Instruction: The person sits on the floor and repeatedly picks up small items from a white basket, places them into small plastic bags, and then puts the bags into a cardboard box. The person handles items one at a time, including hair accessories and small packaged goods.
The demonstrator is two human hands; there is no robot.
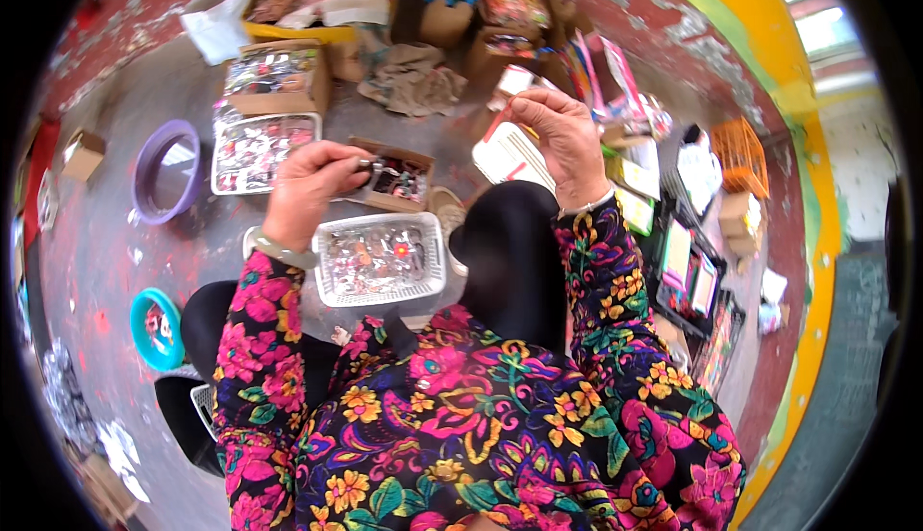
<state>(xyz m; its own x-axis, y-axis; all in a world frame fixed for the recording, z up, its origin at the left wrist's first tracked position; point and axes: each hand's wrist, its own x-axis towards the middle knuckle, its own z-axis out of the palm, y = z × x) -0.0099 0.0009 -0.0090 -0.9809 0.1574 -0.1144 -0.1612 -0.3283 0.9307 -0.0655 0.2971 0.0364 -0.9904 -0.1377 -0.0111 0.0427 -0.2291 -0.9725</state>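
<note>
My left hand [310, 190], with a pale bangle at its wrist, is raised and closed in a pinch. A small dark, shiny piece [364, 164] shows at its fingertips; its kind is too small to make out. My right hand [565, 137] is raised too, thumb and forefinger pinched on a thin red strip [494, 127]. Below that hand lies a white card [516, 159] with a red mark, by my dark-clad knee. Beneath my left hand stands a white basket [437, 267] of small clear-wrapped pieces. Just beyond sits a cardboard box [386, 201] holding dark and red small items.
Another white tray [219, 158] of wrapped pieces stands farther left, near a carton [272, 103]. A purple basin [144, 190] and a teal bowl [144, 344] are on the floor at left. On the right are a black crate [673, 300] and an orange basket [738, 151].
</note>
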